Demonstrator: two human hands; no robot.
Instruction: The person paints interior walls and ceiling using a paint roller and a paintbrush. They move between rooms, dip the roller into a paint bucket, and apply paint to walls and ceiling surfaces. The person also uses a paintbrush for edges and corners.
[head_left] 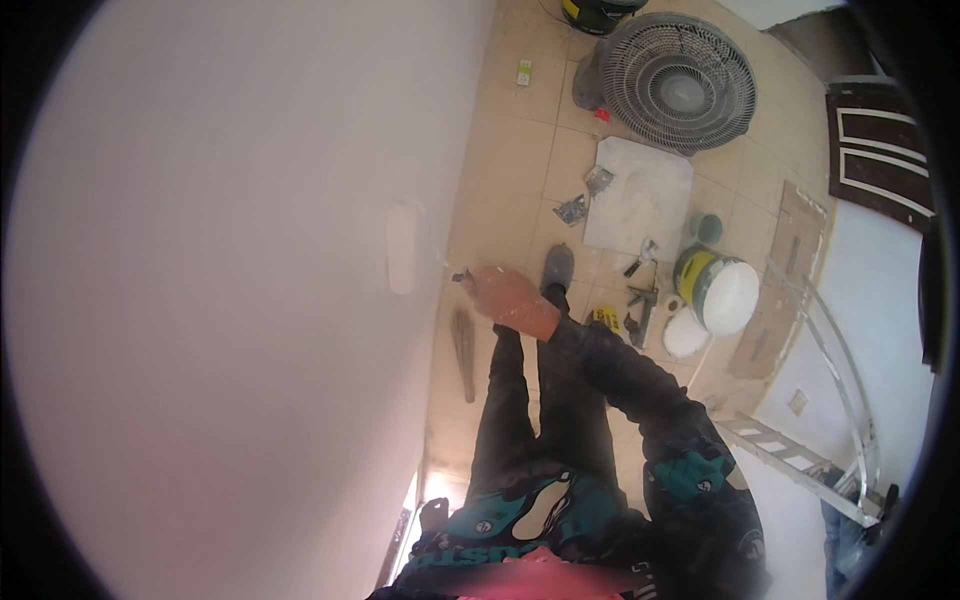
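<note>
Holding the handle of a white paint roller (402, 248), the right hand (512, 300) has its grip closed around it; the roller lies flat against the white wall (220, 300). Beyond the roller, on the tiled floor, stand an open white paint bucket (718, 290) and a grey fan (676, 82). Left hand out of view.

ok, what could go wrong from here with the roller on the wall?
1. The right hand holds the roller from high up; the open paint bucket and loose tools lie on the floor right below, so a dropped roller or a misstep could hit them.
2. Drips could land on the bare tiles.
3. The fan may blow dust onto fresh paint.
</note>
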